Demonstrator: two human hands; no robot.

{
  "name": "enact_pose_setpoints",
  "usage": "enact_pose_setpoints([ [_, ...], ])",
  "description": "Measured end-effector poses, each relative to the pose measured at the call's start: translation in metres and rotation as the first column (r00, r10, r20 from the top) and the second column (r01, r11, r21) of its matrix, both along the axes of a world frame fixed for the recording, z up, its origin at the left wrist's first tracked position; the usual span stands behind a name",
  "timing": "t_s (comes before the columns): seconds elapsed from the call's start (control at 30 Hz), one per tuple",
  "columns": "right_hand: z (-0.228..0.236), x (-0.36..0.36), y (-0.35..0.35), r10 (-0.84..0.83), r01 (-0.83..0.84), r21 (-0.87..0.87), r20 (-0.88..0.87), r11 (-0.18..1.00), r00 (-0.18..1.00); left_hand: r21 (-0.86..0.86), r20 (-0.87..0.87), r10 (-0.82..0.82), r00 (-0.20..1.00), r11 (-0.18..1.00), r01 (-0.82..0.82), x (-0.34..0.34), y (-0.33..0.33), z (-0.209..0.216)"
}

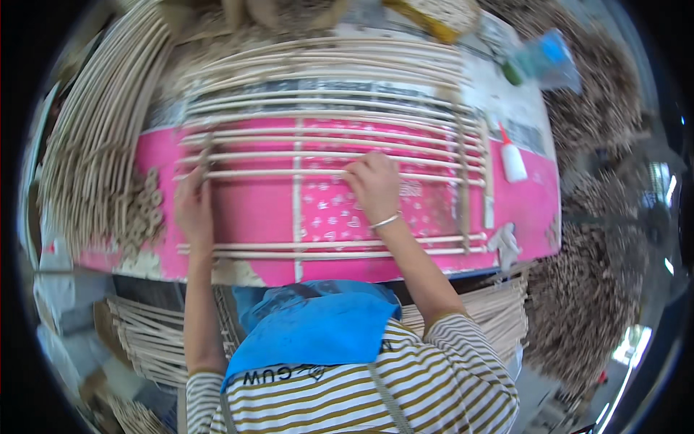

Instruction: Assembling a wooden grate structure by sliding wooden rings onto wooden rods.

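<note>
Thin pale wooden rods lie side by side across a pink sheet [249, 210] on the table, resting on narrow crosswise wooden strips. My right hand [376, 186] is closed, its thumb and fingers pinching the nearest wooden rod [260, 174] of the main row right of the middle. At that rod's left end is my left hand [194, 206], fingers curled around it beside the left crosswise strip [207, 148]; the fingertips are partly blurred. Closer to me, two more rods [325, 253] lie together, apart from the row. The right crosswise strip [463, 195] runs beneath the rod ends.
Left of the rods stand a large bundle of long rods [94, 159] and a heap of small wooden rings [141, 213]. A white glue bottle with a red tip [513, 160] lies on the right, near a crumpled white scrap [504, 244]. Dense stick piles [585, 311] line the right side.
</note>
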State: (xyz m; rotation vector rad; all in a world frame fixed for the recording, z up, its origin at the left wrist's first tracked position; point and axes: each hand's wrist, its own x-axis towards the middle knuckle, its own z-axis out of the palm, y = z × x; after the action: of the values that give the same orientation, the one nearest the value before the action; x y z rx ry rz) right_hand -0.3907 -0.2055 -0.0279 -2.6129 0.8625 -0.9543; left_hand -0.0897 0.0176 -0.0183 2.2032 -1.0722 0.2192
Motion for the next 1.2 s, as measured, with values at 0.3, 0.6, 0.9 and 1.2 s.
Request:
enact_pose_setpoints([
  [0.3,0.004,-0.012,0.002,-0.072,0.07,0.04,0.043,0.997,0.996,0.055,-0.089,0.023,0.996,0.998,-0.018,-0.009,-0.01,-0.001],
  [0.6,0.019,-0.002,0.003,-0.029,0.026,0.096,0.031,0.995,0.999,0.115,-0.106,0.018,0.994,0.993,-0.006,0.003,0.0,0.009],
  [0.9,0.047,-0.1,0.04,0.306,-0.213,0.402,-0.183,0.891,0.934,-0.072,-0.221,0.197,0.955,0.973,-0.217,0.061,0.088,0.009],
  [1.2,0.044,-0.093,0.051,0.396,-0.297,0.456,-0.136,0.839,0.908,0.251,0.183,0.091,0.979,0.958,-0.136,0.067,0.099,0.035],
])
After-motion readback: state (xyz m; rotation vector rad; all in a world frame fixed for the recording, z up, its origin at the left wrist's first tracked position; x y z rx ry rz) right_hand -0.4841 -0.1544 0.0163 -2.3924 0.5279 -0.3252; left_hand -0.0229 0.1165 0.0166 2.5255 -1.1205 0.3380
